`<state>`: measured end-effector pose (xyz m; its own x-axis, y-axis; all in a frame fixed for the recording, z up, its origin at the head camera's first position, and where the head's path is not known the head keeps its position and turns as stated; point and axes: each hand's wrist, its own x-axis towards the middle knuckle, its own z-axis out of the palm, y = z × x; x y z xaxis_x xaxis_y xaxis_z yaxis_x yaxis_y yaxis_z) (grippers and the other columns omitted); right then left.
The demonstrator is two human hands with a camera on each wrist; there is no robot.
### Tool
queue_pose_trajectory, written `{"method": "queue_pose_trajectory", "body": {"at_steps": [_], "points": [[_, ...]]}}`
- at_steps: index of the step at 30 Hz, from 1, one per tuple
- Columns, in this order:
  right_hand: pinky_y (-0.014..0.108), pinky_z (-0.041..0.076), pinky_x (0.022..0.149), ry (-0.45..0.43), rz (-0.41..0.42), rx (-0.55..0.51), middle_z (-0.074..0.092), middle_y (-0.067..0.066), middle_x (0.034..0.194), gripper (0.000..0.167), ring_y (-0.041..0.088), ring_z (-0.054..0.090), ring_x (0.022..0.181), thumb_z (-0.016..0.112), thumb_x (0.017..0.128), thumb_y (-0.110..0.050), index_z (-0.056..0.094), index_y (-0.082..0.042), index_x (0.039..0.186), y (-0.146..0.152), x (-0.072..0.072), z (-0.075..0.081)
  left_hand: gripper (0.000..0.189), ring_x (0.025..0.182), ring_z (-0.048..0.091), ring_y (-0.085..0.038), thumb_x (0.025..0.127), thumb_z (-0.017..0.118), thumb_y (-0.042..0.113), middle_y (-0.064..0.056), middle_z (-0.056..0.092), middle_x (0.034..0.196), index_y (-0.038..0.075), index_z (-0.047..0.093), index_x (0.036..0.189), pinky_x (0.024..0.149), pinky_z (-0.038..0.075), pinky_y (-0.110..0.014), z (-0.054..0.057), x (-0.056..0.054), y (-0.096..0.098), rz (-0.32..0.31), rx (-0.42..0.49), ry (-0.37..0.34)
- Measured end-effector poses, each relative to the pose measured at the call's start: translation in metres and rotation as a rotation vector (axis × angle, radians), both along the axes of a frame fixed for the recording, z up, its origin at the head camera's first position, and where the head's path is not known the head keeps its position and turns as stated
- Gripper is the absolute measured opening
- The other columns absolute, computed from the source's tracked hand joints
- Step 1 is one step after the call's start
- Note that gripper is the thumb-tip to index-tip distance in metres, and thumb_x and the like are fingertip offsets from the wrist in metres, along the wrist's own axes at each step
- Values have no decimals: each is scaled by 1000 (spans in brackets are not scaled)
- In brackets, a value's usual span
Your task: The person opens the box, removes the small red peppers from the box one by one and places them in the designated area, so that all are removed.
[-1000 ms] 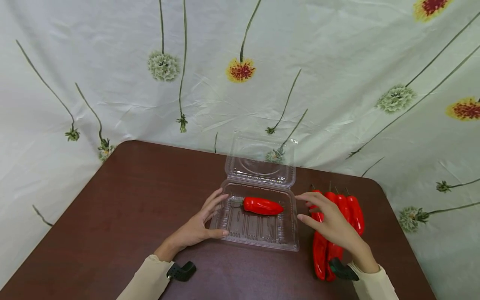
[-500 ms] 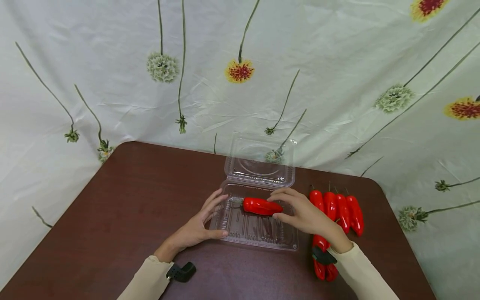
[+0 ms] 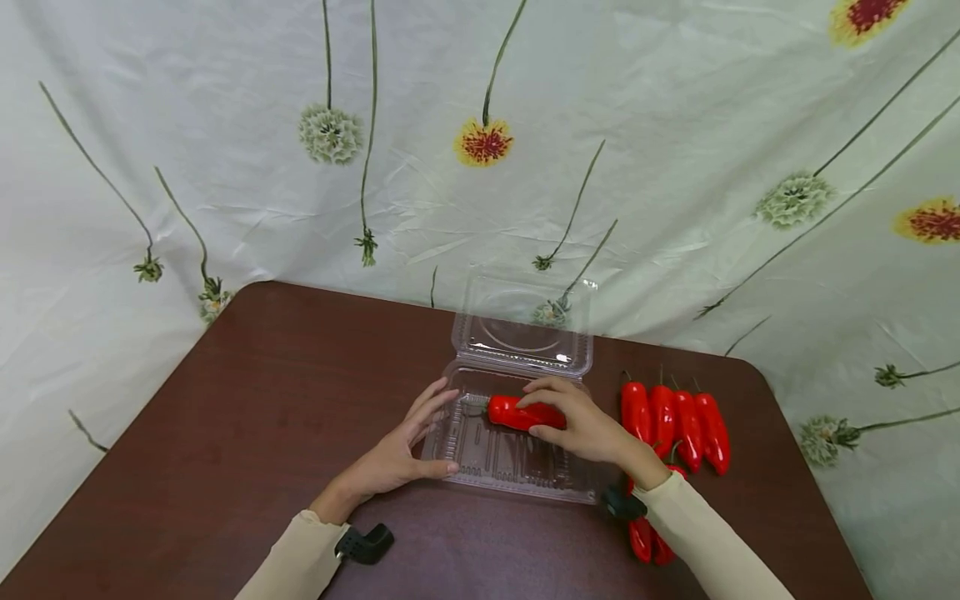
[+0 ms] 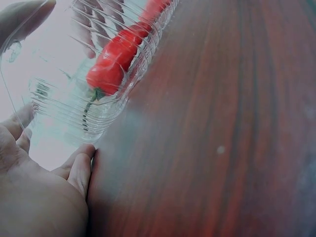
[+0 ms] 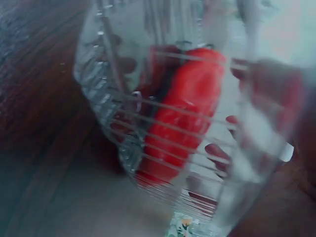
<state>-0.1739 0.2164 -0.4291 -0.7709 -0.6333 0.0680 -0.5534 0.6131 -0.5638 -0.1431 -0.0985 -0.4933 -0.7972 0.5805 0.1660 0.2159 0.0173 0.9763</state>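
Note:
A clear plastic clamshell box (image 3: 468, 475) lies with its lid (image 3: 517, 321) raised at the back. Inside it is one red chili pepper (image 3: 502, 412), lying crosswise with its stem to the left. My left hand (image 3: 386, 458) rests at the box's left side, fingers spread along the rim and thumb by the front left corner. Over the pepper's right half hovers my right hand (image 3: 573, 421), fingers on the far side and thumb on the near side. Through the plastic, the right wrist view shows its fingertips (image 5: 217, 153) beside the pepper (image 5: 185, 116), apart from it.
Several red peppers (image 3: 686, 421) lie in a row right of the box, with more (image 3: 640, 537) nearer, partly behind the right sleeve (image 3: 697, 533). The dark brown table (image 3: 300, 375) ends at a flowered cloth (image 3: 420, 192).
My right hand has come left from above the pepper pile into the box, over the pepper. The left hand, the box and the pepper stay in place.

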Motion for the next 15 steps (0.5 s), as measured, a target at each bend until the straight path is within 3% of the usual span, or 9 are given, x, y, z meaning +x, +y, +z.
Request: {"method": "queue_pose_trajectory", "body": {"at_steps": [15], "points": [[59,38,108,34,10,46,56,12,142,34,34,49,133,73,90,-7,69,-15,124,-4,-5,-10,94,153,11,-37,86,80,13,0,-5,169,14,22,160,116,15,-67,0,0,2,4,-5,-20]]}}
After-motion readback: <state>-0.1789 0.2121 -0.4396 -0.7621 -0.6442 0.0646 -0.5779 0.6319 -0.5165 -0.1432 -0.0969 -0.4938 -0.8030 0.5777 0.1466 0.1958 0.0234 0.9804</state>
